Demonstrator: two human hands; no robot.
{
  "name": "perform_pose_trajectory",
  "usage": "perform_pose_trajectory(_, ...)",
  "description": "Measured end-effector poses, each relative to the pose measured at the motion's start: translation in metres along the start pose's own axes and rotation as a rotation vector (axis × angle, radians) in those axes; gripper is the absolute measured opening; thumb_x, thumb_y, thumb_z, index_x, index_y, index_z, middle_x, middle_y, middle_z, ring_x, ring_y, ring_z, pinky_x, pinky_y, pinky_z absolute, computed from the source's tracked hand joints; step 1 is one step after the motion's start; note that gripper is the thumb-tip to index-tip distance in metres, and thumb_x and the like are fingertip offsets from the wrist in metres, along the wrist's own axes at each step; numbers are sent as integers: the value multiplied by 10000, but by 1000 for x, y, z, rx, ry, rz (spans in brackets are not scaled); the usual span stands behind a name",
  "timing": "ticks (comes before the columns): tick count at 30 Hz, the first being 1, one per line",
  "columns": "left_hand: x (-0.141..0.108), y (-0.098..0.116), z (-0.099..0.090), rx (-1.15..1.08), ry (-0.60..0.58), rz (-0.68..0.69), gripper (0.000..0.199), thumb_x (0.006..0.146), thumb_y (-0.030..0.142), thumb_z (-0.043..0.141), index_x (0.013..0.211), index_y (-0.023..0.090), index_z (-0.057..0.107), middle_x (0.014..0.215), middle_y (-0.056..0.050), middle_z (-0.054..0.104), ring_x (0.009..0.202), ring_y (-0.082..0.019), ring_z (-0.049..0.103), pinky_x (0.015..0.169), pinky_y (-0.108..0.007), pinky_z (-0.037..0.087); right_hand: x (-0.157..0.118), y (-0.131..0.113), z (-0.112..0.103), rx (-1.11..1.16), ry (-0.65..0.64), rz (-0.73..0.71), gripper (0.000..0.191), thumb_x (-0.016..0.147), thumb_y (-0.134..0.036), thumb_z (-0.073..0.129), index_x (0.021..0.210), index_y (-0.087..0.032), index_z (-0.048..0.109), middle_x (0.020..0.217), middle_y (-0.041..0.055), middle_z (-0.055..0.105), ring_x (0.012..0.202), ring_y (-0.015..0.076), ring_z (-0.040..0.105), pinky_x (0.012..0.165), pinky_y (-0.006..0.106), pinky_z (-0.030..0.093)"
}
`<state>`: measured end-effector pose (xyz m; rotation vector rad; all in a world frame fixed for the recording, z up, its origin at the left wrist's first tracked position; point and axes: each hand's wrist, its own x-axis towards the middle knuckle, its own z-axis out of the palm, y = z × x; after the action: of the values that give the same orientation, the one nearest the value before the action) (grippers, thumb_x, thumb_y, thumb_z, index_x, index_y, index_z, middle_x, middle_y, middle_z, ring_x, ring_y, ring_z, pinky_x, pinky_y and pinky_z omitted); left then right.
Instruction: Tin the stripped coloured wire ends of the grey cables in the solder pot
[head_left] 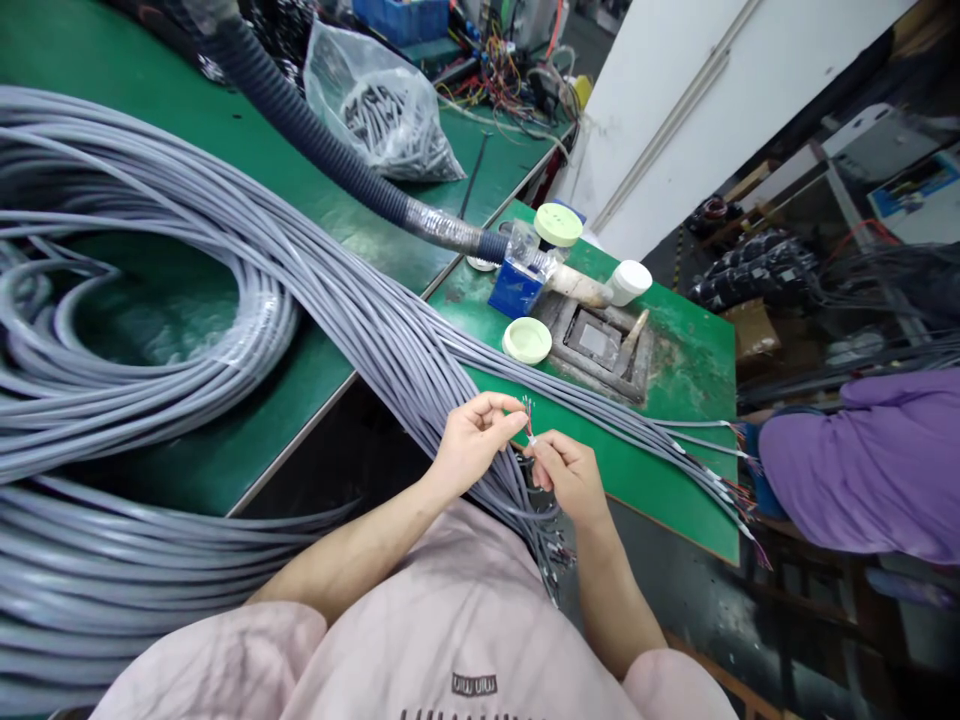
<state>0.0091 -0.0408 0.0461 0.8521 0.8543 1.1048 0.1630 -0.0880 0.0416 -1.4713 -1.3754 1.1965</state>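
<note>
- Where the two hands meet, one cable end [532,440]: pale sheath, thin coloured wires [529,415] fanned from its tip.
- Right hand [576,478]: thumb and forefinger together, clamped on the sheath just below the wires; nearer of the two to the sheath.
- Left hand [469,438]: thumb and forefinger nearly together at the wires; whether pinched on them or merely alongside, cannot tell.
- Relation: cable end between the hands, its long axis pointing away from the body, wires outermost; wires just beside the left fingertips, beyond the right ones.
- Grey cable bundle [360,310]: running beneath and beside the hands, from the large coil at left.
- Second group of cable ends [720,480]: laid across the green bench [690,350], coloured wires showing near its far edge.
- Pale green tub [527,341] and grimy square fixture [598,340]: on the bench beyond the hands, under the ribbed hose [330,160].
- Purple garment [862,465]: another person, at right, cut off by the frame.
- Obscured: the right hand's lower fingers, partly; the held cable's course, lost among the bundle; individual wire tips, too small to tell apart.
</note>
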Motion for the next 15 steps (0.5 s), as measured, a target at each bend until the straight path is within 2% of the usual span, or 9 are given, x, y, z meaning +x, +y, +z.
perform_pose_trajectory(6, 0, -2, -1, 61, 16, 37, 267, 711, 410, 739, 741, 151, 682, 469, 56, 525, 405, -41, 393, 427, -181, 325, 1, -4, -1, 65, -48, 52, 281, 875, -420, 550, 777, -174, 644, 442, -67, 492, 385, 72, 435, 430, 204, 360)
perform_pose_trajectory(11, -6, -2, 0, 65, 46, 74, 279, 681, 423, 758, 731, 157, 689, 488, 37, 566, 426, -60, 454, 439, -190, 360, 16, -17, -9, 106, -245, 133, 309, 818, -455, 609, 702, -168, 608, 503, -31, 588, 390, 74, 481, 412, 197, 385)
perform_pose_trajectory(15, -7, -4, -2, 64, 61, 108, 269, 691, 417, 756, 725, 161, 682, 456, 52, 518, 430, -59, 453, 443, -184, 356, 31, -29, -11, 179, -256, 119, 267, 786, -442, 641, 811, -177, 626, 512, -46, 588, 397, 80, 494, 417, 201, 397)
